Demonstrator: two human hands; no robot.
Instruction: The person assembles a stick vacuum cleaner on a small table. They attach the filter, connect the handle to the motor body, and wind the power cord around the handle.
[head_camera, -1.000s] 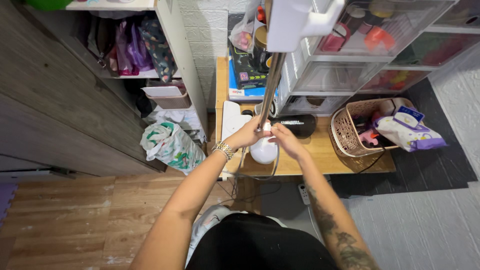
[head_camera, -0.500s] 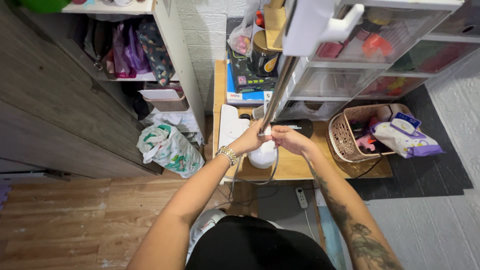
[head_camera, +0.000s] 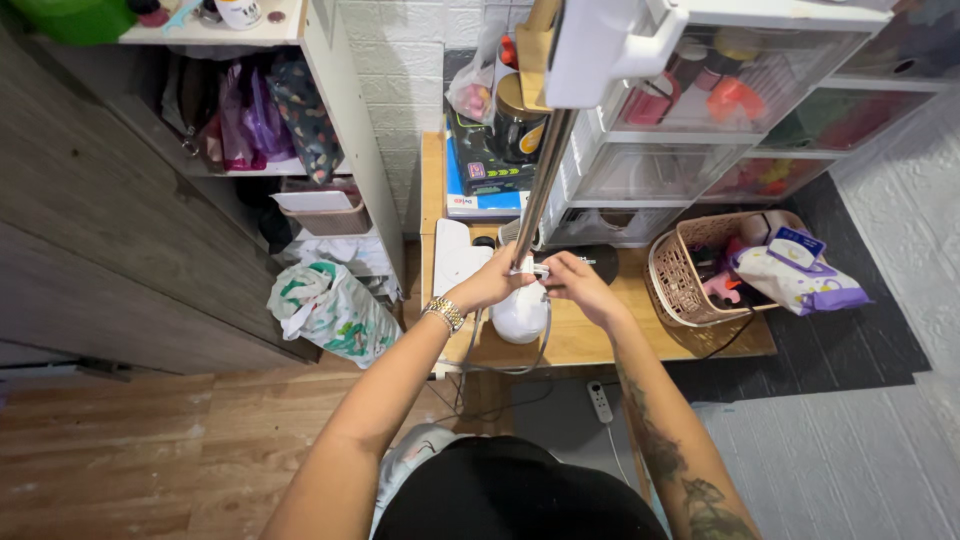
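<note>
Head view looks straight down on 1 low wooden table (head_camera: 600, 345), and every place below is given from it. Far left of the table runs 1 grey wood-grain cabinet front (head_camera: 90, 230); nearer, 1 white shelf unit (head_camera: 340, 120) holds hanging bags, and 1 crumpled green-and-white bag (head_camera: 325, 305) lies on the floor just left of the table. Over the table's left part, the left hand (head_camera: 495, 285), 1 gold watch (head_camera: 445, 313) on its wrist, is bent at the wrist with fingers curled shut around the foot of 1 slim metal pole (head_camera: 540, 195). That pole rises from the table's middle toward the camera, ending in 1 white head (head_camera: 600, 50). Directly beneath both hands sits 1 rounded white base (head_camera: 520, 318) on the table, a cable looping off its front edge. The right hand (head_camera: 580, 285) meets the left at the pole's foot, fingertips pinched on a small part there; what it is, too small to tell. Behind the table stands 1 clear drawer unit (head_camera: 700, 150). On the table's right end rests 1 pink wicker basket (head_camera: 675, 285). Both forearms stretch forward, elbows low
</note>
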